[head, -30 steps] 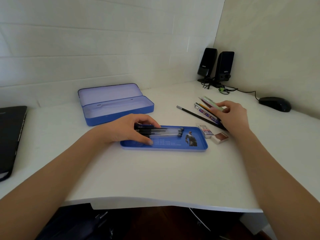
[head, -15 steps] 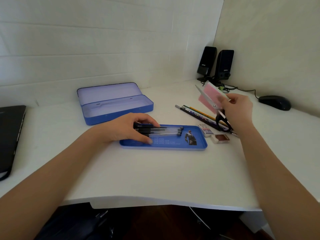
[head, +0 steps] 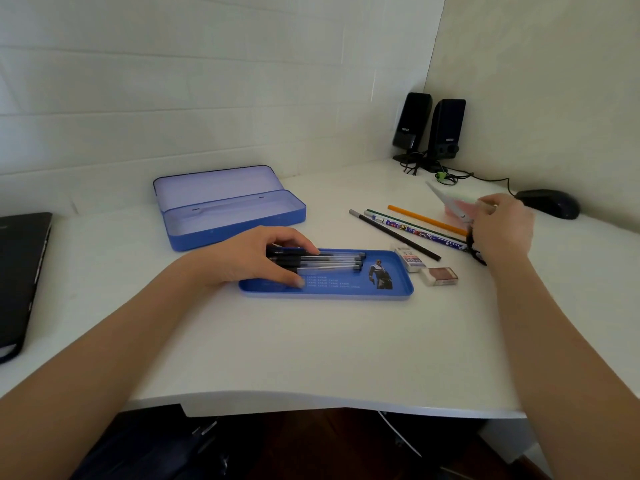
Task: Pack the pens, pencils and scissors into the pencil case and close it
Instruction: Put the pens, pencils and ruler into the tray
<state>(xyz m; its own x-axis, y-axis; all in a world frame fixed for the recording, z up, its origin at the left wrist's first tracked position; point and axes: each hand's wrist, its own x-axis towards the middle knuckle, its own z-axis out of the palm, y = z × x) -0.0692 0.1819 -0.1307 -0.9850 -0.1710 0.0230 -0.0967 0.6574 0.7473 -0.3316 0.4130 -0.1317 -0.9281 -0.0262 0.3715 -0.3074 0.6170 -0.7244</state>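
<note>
Your right hand (head: 502, 228) now holds the scissors (head: 453, 207) lifted off the surface, near its far right corner; a second ago the same hand lay flat over the pile of pencils, and half a second ago the scissors were already rising. The fingers (head: 486, 202) are curled round the scissors, pinkish blades pointing toward the back wall and a dark handle showing below the wrist; the blades are blurred, so whether they sit fully closed cannot be told. The pencils (head: 415, 232) that the hand covered now lie bare in a loose fan, just beside two erasers (head: 410, 259). Your left hand (head: 252, 258) has not moved: its fingers arch over and grip the capped ends of the pens (head: 329, 263), which rest in a row on the blue tray (head: 398, 289) in the middle of the surface. The pencil case (head: 235, 216) stands open toward the far edge, lid (head: 214, 185) back, nothing inside it. In short, the scissors are the first item off the surface, and it looks as though they are bound for the case, well apart from your right hand; pens, pencils and closing the lid are all left to do.
</note>
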